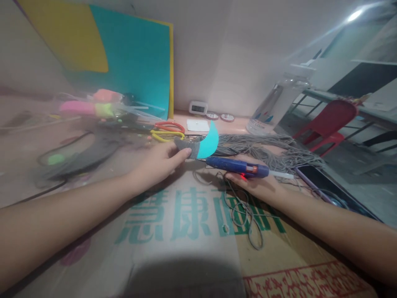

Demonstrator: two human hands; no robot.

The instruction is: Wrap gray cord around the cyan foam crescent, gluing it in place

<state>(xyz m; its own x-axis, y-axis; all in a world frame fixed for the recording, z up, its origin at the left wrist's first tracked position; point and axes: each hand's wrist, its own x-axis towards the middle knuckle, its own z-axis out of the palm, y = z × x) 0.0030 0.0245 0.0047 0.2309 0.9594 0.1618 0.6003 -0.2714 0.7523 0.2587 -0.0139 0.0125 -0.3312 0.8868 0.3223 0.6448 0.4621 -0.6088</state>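
- Grey cord wrapping (192,145) sits in the left hand (161,161), whose thumb and fingers are closed in a pinch; this firm but light grip should steady the piece without bending it.
- The turquoise crescent (209,145) sticks out beyond the left thumb, its bare tip up; good work probably means a thin glue line and turns laid snug, without gaps.
- The nozzle (202,160) is near its lower edge, contact unclear; those fingertips would best stay off hot metal and wet glue.
- The blue glue gun (229,164) is gripped by the right hand (259,184), fingers curled beneath; whether the trigger is squeezed, I cannot tell. Short, gentle presses should avoid blobs.
- Loose cord loops (257,249) lie below the right fingers, better kept untangled and glue-free.
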